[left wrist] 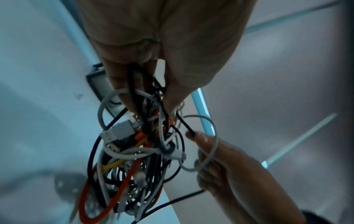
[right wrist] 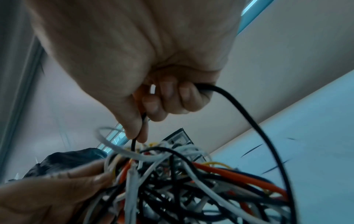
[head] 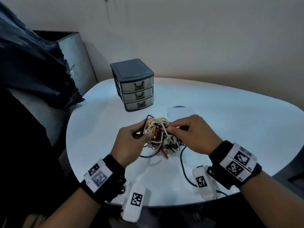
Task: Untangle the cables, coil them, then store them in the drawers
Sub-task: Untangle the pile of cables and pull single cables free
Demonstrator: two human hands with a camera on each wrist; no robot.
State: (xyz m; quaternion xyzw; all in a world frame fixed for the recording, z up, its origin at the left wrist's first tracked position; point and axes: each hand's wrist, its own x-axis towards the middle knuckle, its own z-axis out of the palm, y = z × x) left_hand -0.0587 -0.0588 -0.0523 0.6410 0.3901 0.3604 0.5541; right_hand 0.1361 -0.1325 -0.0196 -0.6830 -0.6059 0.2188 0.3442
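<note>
A plain room, perhaps an office or home corner: a rounded white worktop (head: 230, 112) against a bare off-white wall (head: 197, 38), a small grey three-drawer organiser (head: 134, 84) on it, and dark cloth (head: 32, 63) draped at the left.

— What fills the frame?
— A left hand (left wrist: 153, 45) gripping a tangle of cables (left wrist: 134, 159), white, black, orange and yellow, above a pale table (left wrist: 28, 121).
— And opposite?
— The right hand (left wrist: 229, 174) pinches a black cable (left wrist: 184, 125), a white loop (left wrist: 212, 139) around its fingers.
</note>
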